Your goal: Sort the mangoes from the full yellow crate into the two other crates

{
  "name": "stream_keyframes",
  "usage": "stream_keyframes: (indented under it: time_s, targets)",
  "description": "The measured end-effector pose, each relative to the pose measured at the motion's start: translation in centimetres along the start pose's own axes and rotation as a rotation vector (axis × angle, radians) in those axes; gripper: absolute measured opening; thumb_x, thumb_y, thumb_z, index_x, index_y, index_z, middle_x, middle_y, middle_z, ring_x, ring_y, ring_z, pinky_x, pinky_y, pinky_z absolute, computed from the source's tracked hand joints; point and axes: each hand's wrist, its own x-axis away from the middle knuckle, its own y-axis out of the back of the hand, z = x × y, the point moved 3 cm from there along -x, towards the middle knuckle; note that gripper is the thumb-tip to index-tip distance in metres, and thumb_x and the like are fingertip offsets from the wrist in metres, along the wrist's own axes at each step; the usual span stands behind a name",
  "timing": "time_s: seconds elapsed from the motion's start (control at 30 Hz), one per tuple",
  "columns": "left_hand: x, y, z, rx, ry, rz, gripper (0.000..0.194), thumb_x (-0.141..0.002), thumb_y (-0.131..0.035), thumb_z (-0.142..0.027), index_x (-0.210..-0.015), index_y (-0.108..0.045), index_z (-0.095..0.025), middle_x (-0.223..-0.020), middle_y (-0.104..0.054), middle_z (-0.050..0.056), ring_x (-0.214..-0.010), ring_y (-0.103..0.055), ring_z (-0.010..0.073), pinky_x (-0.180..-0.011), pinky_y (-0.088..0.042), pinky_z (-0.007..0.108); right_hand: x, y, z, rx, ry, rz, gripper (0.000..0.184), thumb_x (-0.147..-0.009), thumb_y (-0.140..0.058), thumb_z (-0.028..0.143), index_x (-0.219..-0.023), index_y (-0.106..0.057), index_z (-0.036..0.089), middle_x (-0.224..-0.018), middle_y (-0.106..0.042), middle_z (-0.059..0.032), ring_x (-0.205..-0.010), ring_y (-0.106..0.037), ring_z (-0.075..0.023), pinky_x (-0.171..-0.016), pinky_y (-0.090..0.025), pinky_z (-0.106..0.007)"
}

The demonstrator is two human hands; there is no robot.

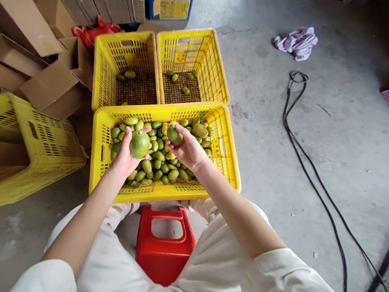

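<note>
My left hand [126,156] is closed around a round green fruit [139,144] with a pale stem scar facing up. In my right hand [190,148] is a darker green fruit [174,135], pinched between thumb and fingers. Both hands are above a yellow plastic crate [164,198] with slotted walls. Many green and yellowish oval fruits [158,156] lie piled in it, partly hidden by my hands. What kind of fruit these are, I cannot tell for certain.
Behind stand two more yellow crates [126,36] [223,77], each with a few fruits at the bottom. Cardboard boxes [54,87] and a tilted yellow crate [54,142] are at left. A red stool [164,259] is between my legs. Black cable [306,158] and a cloth [299,42] lie at right.
</note>
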Motion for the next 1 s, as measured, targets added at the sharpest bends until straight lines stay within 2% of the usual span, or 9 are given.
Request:
stream_keyframes:
  time_s: [0.17, 0.23, 0.37, 0.53, 0.6, 0.7, 0.83, 0.93, 1.0]
  targets:
    - [0.6, -0.7, -0.3, 0.036, 0.041, -0.097, 0.062, -0.106, -0.058, -0.076, -0.077, -0.063, -0.022, -0.07, -0.065, 0.0, -0.058, -0.067, 0.0147, -0.059, -0.065, 0.029, 0.2, -0.1, 0.2, 0.026, -0.036, 0.05, 0.019, -0.099, -0.078, 0.042, -0.103, -0.073, 0.024, -0.082, -0.07, 0.0005, -0.067, -0.062, -0.0138, -0.053, -0.05, -0.021]
    - [0.8, -0.9, -0.2, 0.055, 0.068, -0.061, 0.063, -0.108, -0.056, -0.075, -0.075, -0.061, -0.021, -0.069, -0.064, 0.001, -0.057, -0.066, 0.0145, -0.054, -0.062, 0.026, 0.3, -0.2, 0.2, 0.034, -0.047, 0.056, 0.026, -0.101, -0.074, 0.05, -0.101, -0.073, 0.023, -0.077, -0.068, -0.0001, -0.066, -0.061, -0.0147, -0.052, -0.05, -0.022]
    - [0.9, -0.9, 0.0, 0.121, 0.155, 0.024, 0.07, -0.105, -0.051, -0.083, -0.072, -0.058, -0.021, -0.065, -0.058, 0.002, -0.051, -0.059, 0.0147, -0.039, -0.047, 0.021, 0.2, -0.2, 0.4, 0.069, -0.051, 0.087, 0.039, -0.099, -0.074, 0.062, -0.097, -0.071, 0.023, -0.067, -0.06, 0.0013, -0.059, -0.053, -0.0141, -0.047, -0.043, -0.021]
    - [1.0, -1.0, 0.0, 0.177, 0.267, 0.085, 0.083, -0.104, -0.029, -0.091, -0.073, -0.059, -0.02, -0.063, -0.058, 0.006, -0.048, -0.058, 0.0176, -0.032, -0.04, 0.023, 0.2, -0.1, 0.5, 0.103, -0.051, 0.105, 0.046, -0.091, -0.08, 0.068, -0.092, -0.065, 0.024, -0.062, -0.054, 0.0033, -0.053, -0.042, -0.0121, -0.043, -0.035, -0.021]
    - [1.1, -1.1, -0.1, 0.166, 0.285, 0.121, 0.082, -0.106, -0.026, -0.087, -0.073, -0.06, -0.02, -0.062, -0.058, 0.007, -0.047, -0.057, 0.0185, -0.03, -0.038, 0.023, 0.4, -0.3, 0.5, 0.091, -0.051, 0.107, 0.047, -0.089, -0.083, 0.066, -0.09, -0.063, 0.024, -0.064, -0.056, 0.003, -0.052, -0.039, -0.011, -0.043, -0.035, -0.02]
    - [1.2, -1.2, -0.2, 0.136, 0.28, 0.167, 0.068, -0.109, -0.032, -0.068, -0.072, -0.062, -0.02, -0.059, -0.057, 0.008, -0.045, -0.055, 0.0189, -0.029, -0.036, 0.024, 0.7, -0.6, 0.6, 0.054, -0.027, 0.088, 0.041, -0.088, -0.086, 0.056, -0.085, -0.06, 0.023, -0.071, -0.062, 0.0015, -0.051, -0.036, -0.008, -0.042, -0.035, -0.019]
    - [1.2, -0.9, -0.2, 0.133, 0.228, 0.139, 0.056, -0.109, -0.032, -0.046, -0.068, -0.06, -0.019, -0.06, -0.059, 0.009, -0.049, -0.061, 0.02, -0.031, -0.039, 0.022, 0.8, -1.1, 0.7, 0.01, -0.01, 0.061, 0.037, -0.09, -0.083, 0.048, -0.081, -0.057, 0.024, -0.069, -0.059, 0.0037, -0.048, -0.032, -0.0067, -0.04, -0.03, -0.017]
    - [1.1, -0.8, 0.1, 0.133, 0.23, 0.089, 0.051, -0.109, -0.035, -0.04, -0.072, -0.062, -0.019, -0.067, -0.065, 0.01, -0.059, -0.07, 0.0218, -0.034, -0.042, 0.02, 0.7, -1.1, 0.6, 0.012, -0.067, 0.043, 0.041, -0.097, -0.077, 0.053, -0.081, -0.057, 0.022, -0.068, -0.06, 0.0034, -0.046, -0.031, -0.0057, -0.04, -0.03, -0.016]
    - [1.0, -0.9, 0.3, 0.129, 0.233, 0.066, 0.045, -0.11, -0.044, -0.043, -0.077, -0.063, -0.019, -0.072, -0.068, 0.008, -0.061, -0.071, 0.0202, -0.036, -0.045, 0.019, 0.6, -1.0, 0.5, 0.016, -0.116, 0.014, 0.042, -0.103, -0.07, 0.056, -0.082, -0.058, 0.022, -0.066, -0.06, 0.0026, -0.046, -0.035, -0.0064, -0.04, -0.031, -0.015]
